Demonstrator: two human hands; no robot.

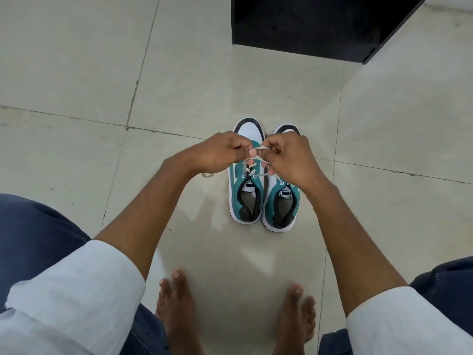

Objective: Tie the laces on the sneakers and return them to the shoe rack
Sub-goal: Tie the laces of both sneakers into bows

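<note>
Both hands pinch the lace [261,149] above the left sneaker [247,172]: left hand [222,152] and right hand [286,157] clenched on it. The lace runs crosswise between them, the sneaker's length pointing away, toward the floor's far edge.

Glossy beige tiled floor [76,73] (dark grout lines), black cabinet [307,21] beyond.

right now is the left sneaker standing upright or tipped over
Upright. The left sneaker stands sole-down on the floor, its opening facing up, beside the right sneaker. Both hands pinch its lace.
</note>
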